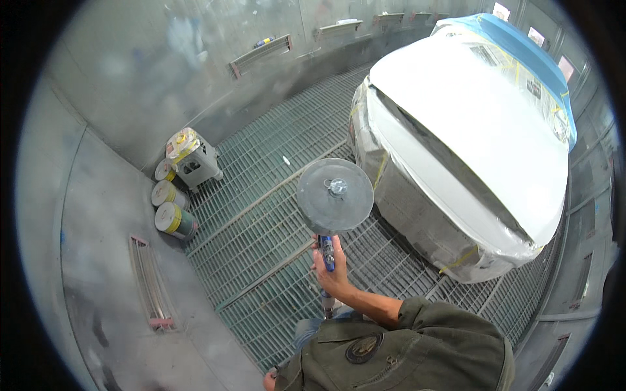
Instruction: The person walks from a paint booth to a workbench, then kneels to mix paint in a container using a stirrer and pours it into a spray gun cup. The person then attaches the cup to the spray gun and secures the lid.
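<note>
My right hand (332, 270) is closed around the blue and metal body of a spray gun (328, 258). A round grey cup lid (319, 210) with a clear knob in its centre sits on top and hides most of the gun. Below the grip, a metal fitting shows near my leg. Only a small part of my left hand (269, 380) appears at the lower edge beside the sleeve, its fingers mostly hidden. To the right of the gun stands a car with a bright white panel (469, 130), its sides wrapped in masking film and paper; the gun is apart from it.
Metal floor grating (261, 274) runs under everything. Along the left wall stand several paint buckets (175, 220) beside a grey, paint-spattered stool (195, 159). Vents (261, 55) line the grey walls. Blue sheeting (521, 49) covers the car's far end. A small white scrap (286, 160) lies on the grating.
</note>
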### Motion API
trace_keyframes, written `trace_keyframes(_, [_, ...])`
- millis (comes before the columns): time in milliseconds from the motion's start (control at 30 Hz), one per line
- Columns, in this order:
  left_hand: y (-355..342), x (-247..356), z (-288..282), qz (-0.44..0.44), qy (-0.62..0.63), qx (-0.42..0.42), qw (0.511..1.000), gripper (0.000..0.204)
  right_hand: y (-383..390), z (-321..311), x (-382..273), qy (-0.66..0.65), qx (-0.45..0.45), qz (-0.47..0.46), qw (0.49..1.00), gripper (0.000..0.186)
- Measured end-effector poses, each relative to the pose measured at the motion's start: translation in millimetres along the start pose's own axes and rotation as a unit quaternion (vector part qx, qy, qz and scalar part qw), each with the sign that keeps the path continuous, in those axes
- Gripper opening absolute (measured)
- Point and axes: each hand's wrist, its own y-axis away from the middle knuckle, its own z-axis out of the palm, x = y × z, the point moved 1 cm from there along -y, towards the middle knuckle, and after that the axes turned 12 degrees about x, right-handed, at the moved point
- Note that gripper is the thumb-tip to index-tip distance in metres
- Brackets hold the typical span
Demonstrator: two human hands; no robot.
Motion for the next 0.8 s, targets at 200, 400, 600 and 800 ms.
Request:
trace_keyframes(200, [-129, 58, 8, 0.024, -0.011, -0.041, 0.999, 0.047, -79, 73, 42, 0.022, 0.030, -0.005, 0.999, 0.032])
trace_keyframes(400, [-302, 121, 16, 0.091, -0.049, -0.105, 0.989, 0.047, -165, 171, 63, 0.029, 0.056, 0.030, 0.998, 0.046])
trace_keyframes(600, [-495, 206, 5, 0.235, -0.098, -0.200, 0.946, 0.047, -257, 289, 83, -0.031, 0.106, 0.020, 0.994, 0.059])
trace_keyframes(800, [-614, 383, 11, 0.443, -0.091, -0.375, 0.809, 0.040, -333, 380, 69, -0.091, 0.129, 0.017, 0.987, 0.075])
